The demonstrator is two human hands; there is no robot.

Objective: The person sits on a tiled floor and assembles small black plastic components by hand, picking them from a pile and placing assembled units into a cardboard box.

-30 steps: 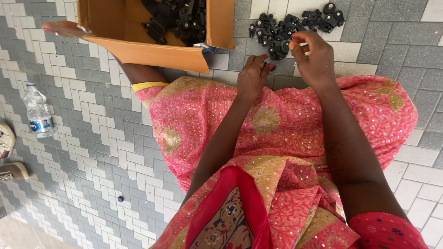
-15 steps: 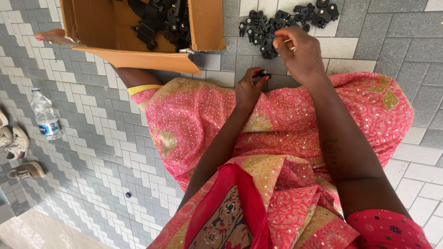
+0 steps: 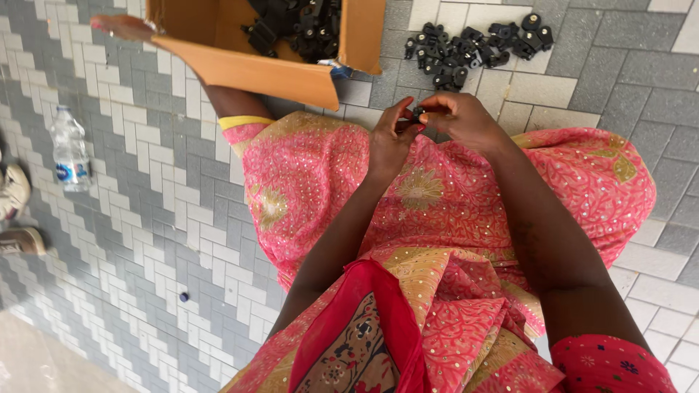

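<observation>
Floor point(image 3: 131, 240) is grey & white tile, herringbone on the left, bigger square pavers on the right. Clear plastic water bottle point(image 3: 70, 151) lies on the tiles at left, blue label, cap pointing away. At the far left edge, a pale shoe point(image 3: 13, 191) & just below it a second, darker shoe point(image 3: 20, 240), both cut off by the frame. Small dark bottle cap point(image 3: 184, 297) sits alone on the tiles, well apart from the bottle. Bottom-left corner: smooth beige slab point(image 3: 44, 364), diff. from the tiling.
</observation>
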